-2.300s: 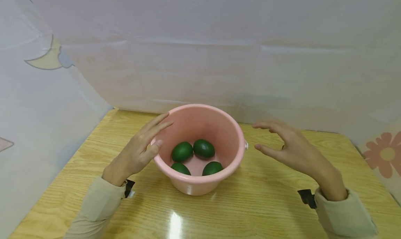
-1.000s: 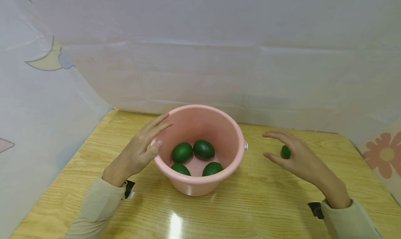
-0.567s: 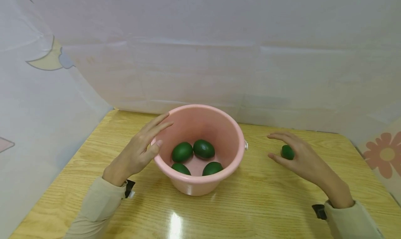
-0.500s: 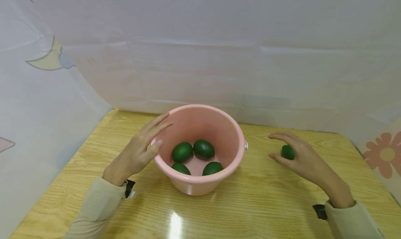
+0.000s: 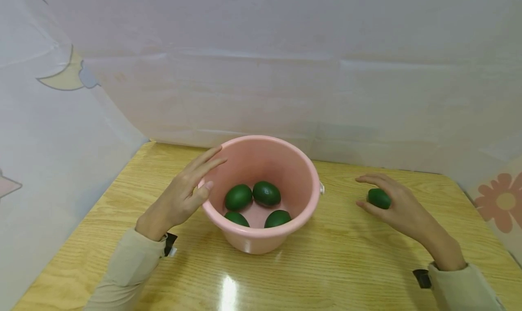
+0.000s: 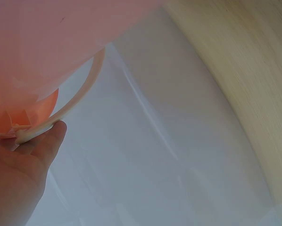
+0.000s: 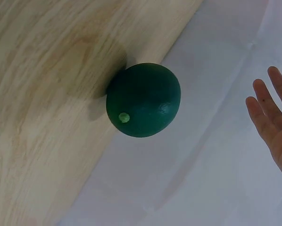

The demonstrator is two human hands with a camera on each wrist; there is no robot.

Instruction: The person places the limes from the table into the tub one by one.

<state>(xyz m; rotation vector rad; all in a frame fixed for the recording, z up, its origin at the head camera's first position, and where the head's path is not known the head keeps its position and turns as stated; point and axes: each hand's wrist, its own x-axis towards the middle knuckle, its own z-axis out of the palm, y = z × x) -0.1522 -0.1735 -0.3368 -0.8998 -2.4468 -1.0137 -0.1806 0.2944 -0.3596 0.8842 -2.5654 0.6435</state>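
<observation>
My left hand [image 5: 181, 195] rests at the left rim of a pink bucket [image 5: 257, 238], its fingers extended over the edge. From below, the left wrist view has the fingers beside the bucket's handle [image 6: 79, 94] under the rim. Several green avocados [image 5: 267, 194] lie on the bucket's bottom, two partly hidden by the near rim. Another avocado [image 7: 143, 101] is on the table to the right, its pale stem spot visible. Over it in the head view is my right hand [image 5: 401, 209], fingers and thumb spread apart and holding nothing. In the right wrist view the fingers are clear of the avocado.
The wooden table [image 5: 326, 265] runs back to a pale cloth wall [image 5: 261, 93]. More patterned cloth stands at both sides. A white handle mount [image 5: 322, 188] sticks out from the bucket's right side.
My right hand has moved right, away from the bucket, and the avocado on the table has come into view behind it. My left hand and the bucket have stayed put.
</observation>
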